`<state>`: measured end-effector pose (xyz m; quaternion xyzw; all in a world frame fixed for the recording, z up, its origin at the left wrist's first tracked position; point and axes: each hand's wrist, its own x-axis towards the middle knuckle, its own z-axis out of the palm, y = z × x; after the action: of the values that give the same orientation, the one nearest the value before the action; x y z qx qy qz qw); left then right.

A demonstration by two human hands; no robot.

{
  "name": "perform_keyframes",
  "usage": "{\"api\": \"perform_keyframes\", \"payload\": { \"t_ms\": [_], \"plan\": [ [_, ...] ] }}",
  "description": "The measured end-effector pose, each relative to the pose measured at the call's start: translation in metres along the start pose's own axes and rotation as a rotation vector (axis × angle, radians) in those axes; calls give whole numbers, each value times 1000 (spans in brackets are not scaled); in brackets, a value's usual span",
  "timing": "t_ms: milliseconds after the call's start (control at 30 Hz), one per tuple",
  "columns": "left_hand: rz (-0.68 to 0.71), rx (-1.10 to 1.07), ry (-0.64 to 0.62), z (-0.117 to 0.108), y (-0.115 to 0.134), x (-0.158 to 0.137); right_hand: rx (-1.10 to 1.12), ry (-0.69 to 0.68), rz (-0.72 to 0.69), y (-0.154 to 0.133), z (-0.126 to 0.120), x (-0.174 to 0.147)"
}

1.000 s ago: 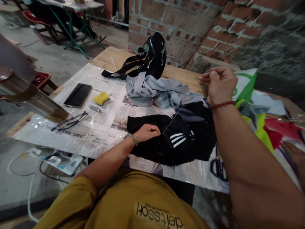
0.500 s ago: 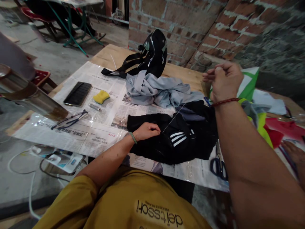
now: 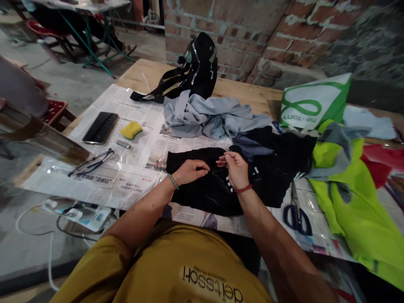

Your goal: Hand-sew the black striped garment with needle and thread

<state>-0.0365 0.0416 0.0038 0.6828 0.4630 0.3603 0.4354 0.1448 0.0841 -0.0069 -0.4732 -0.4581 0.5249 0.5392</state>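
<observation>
A black garment (image 3: 202, 198) with white stripes lies bunched on the newspaper. My left hand (image 3: 192, 171) rests at its left part, thumb and fingers closed on the cloth. Just right of it, above the garment, is my right hand (image 3: 236, 169), its thumb and fingertips pinched together. Pale, thin thread shows faintly on the black cloth between the hands; whether a needle is in the right fingers is too small to see. Dark-handled scissors (image 3: 297, 216) lie to the right of the garment.
Grey cloth (image 3: 205, 118) and a black strapped bag (image 3: 203, 67) lie behind. Leftward are a phone (image 3: 100, 127), sponge (image 3: 131, 130), small spool (image 3: 123, 144), glasses (image 3: 94, 162) and bottle (image 3: 44, 132). A green-white bag (image 3: 311, 105) and fluorescent yellow garment (image 3: 344, 185) are at right.
My right hand has come down and left from high on the right, close to my left hand. The thread that was stretched straight between them is slack. My left hand stays nearly in place.
</observation>
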Motion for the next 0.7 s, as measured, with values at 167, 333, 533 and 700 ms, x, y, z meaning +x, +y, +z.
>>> {"api": "perform_keyframes", "payload": {
  "t_ms": [167,333,533,700],
  "plan": [
    [119,379,-28,-6,5,-6,18,73,30,19,-21,17],
    [95,431,-68,-20,8,-9,36,53,43,21,-23,19],
    [40,155,-53,-22,13,-7,114,23,30,1,-20,11],
    [-40,29,-27,-20,14,-6,162,-35,-121,-46,-17,-21]
  ]
}}
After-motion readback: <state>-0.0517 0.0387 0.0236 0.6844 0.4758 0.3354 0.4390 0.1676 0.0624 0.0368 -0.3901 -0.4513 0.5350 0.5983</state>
